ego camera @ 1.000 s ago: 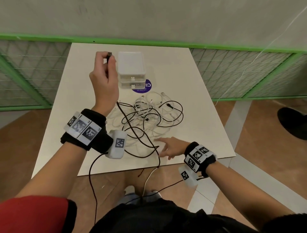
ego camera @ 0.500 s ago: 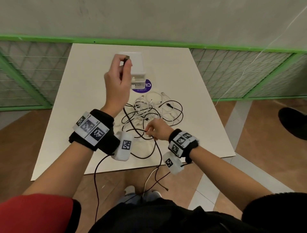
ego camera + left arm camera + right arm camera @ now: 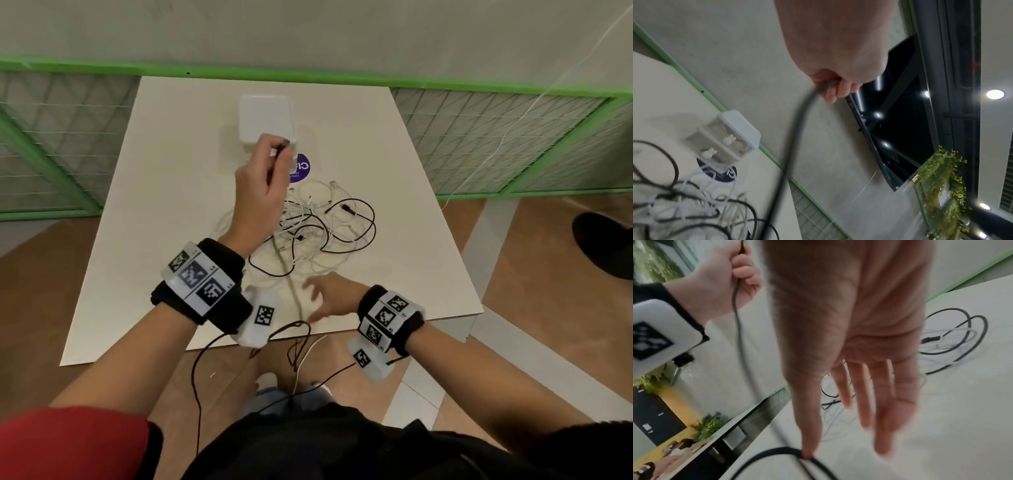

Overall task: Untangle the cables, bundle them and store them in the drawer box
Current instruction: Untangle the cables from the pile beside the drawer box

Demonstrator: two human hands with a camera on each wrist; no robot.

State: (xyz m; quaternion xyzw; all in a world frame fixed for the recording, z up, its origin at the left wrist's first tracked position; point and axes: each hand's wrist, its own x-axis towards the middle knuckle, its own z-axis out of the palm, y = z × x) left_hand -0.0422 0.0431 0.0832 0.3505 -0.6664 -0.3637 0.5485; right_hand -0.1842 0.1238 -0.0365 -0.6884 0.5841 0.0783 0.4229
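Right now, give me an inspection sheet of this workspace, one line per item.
Surface: white table, part bare.
Job's things: white drawer box at the far side, drawers closed.
Clutter: purple sticker by the box.
Hands: left hand raised, gripping a black cable; right hand open, fingers spread, low over the near edge, thumb touching a black loop.
Cables: tangled pile of black and white cables, mid-table.
Surroundings: green-framed mesh fence, grey wall.

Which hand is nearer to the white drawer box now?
Left. The left hand, gripping a black cable, is raised just before the drawer box; the right hand is near the table's front edge.
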